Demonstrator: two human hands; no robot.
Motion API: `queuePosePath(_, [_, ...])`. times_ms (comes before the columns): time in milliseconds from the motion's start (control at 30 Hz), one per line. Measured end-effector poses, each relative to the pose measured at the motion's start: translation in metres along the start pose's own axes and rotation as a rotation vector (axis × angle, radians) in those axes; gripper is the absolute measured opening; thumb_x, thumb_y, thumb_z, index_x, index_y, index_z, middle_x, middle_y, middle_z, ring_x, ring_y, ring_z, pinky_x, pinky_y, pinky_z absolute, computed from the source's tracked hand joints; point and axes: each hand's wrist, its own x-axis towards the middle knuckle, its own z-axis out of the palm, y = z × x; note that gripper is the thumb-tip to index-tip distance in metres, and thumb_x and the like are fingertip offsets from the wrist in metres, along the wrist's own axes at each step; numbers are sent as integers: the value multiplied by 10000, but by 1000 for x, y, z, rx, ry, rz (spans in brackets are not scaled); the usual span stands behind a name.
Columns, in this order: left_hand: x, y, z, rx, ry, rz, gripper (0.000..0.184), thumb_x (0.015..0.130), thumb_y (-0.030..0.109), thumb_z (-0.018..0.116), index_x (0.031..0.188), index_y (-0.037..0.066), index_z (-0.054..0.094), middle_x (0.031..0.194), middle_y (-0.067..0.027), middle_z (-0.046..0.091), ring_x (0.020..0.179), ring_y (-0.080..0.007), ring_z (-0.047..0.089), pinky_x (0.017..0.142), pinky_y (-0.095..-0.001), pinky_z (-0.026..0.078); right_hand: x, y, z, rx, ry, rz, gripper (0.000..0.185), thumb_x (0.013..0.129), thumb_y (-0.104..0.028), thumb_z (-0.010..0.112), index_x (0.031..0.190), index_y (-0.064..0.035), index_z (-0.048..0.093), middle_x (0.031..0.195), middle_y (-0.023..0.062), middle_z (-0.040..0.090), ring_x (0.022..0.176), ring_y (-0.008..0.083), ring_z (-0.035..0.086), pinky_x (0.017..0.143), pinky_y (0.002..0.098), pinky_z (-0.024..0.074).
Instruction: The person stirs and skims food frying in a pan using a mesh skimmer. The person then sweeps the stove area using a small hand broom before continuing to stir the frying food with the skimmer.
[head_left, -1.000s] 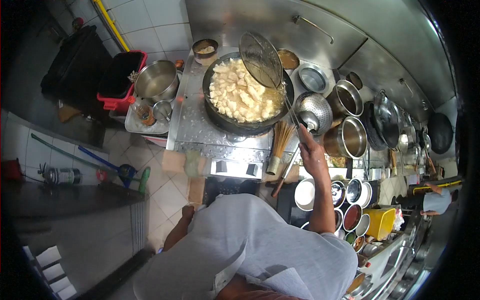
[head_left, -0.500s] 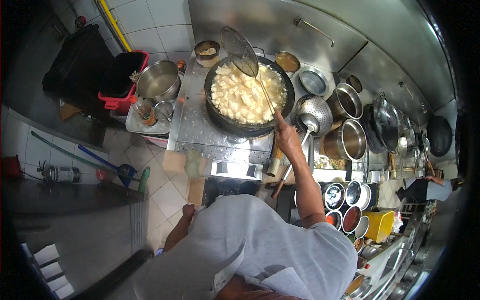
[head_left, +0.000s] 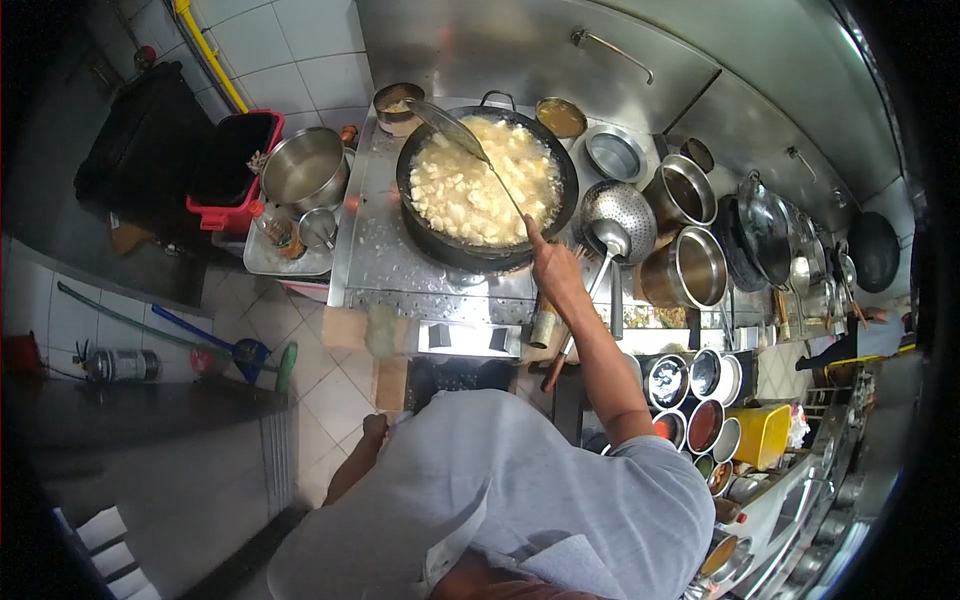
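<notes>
A large black wok (head_left: 480,258) on the steel stove holds pale, lumpy food pieces (head_left: 470,190) in bubbling liquid. My right hand (head_left: 558,270) is closed round the handle of a wire mesh skimmer (head_left: 450,130), its index finger stretched along the handle. The skimmer's round head tilts over the wok's upper left part, near its rim. Low beside my body on the left, my left hand (head_left: 375,428) is closed near the edge of the grey shirt; whether it holds anything is too small to tell.
Right of the wok lie a perforated ladle (head_left: 618,215), a bamboo brush (head_left: 544,325) and steel pots (head_left: 698,268). A steel pot (head_left: 303,168) and bottle (head_left: 275,228) stand left. Sauce bowls (head_left: 706,425) are lower right. Another person (head_left: 872,335) is at the far right.
My right hand has moved left and a little down with the skimmer. The skimmer's head has swung left and lower over the food. My left hand has barely moved.
</notes>
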Motion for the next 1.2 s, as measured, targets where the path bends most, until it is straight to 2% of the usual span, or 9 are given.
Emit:
queuePosePath(167, [15,21,-11,-104,-8,-187,318,808,213,517,618,-18,625,574,-151,605,467,-254,555,491,-411,452,-12,15,-25,-85,-17,35,617,847,-39,425,1440,-188,343,712,300,606,690,457,622,652,535,491])
queuePosePath(233, [18,25,-10,-394,9,-563,305,790,211,527,615,-20,623,559,-149,595,471,-248,553,487,-408,444,-18,11,-41,-117,-15,28,601,857,-46,424,1436,-187,351,710,297,606,686,455,621,649,533,491])
queuePosePath(267, [18,24,-9,-401,15,-565,305,790,211,527,615,-20,623,559,-149,595,471,-248,553,487,-408,444,-22,5,-54,-122,-23,52,584,866,-49,422,1430,-186,362,712,297,606,687,453,621,648,529,490])
queuePosePath(533, [-6,7,6,-70,75,-134,310,806,217,503,605,-5,584,557,-150,560,477,-264,529,479,-421,414,-73,-22,-112,135,-56,73,571,886,-45,495,1422,-205,377,808,296,610,757,452,612,679,527,457])
queuePosePath(700, [-11,-13,23,221,115,228,329,861,213,428,606,23,515,569,-172,501,509,-316,490,493,-457,376,-92,-10,-72,272,-184,11,589,884,-51,507,1430,-220,364,900,293,629,794,441,624,690,507,470])
queuePosePath(833, [-2,-20,32,241,234,430,352,905,210,369,607,46,459,579,-189,454,534,-357,460,504,-486,345,-83,-24,-41,162,-191,54,651,851,-14,476,1447,-238,338,699,277,608,678,445,619,644,522,469])
queuePosePath(967, [8,21,-7,-52,-37,-126,284,796,201,517,632,-5,621,568,-133,593,474,-236,559,480,-396,443,-64,-28,-16,133,-117,58,651,841,-1,434,1454,-192,324,667,279,594,632,443,606,618,530,461])
queuePosePath(1067, [16,27,-13,-115,54,-46,281,812,206,513,645,11,626,558,-121,585,475,-232,560,478,-392,445,-54,-32,-5,152,-68,83,646,830,4,425,1445,-178,344,672,288,589,632,448,603,617,524,467])
queuePosePath(1200, [21,34,-19,322,-174,-88,226,816,181,552,699,10,641,614,-140,625,519,-241,610,514,-398,490,-39,-29,4,191,-1,84,642,817,17,425,1430,-168,375,679,300,586,648,448,608,632,526,467])
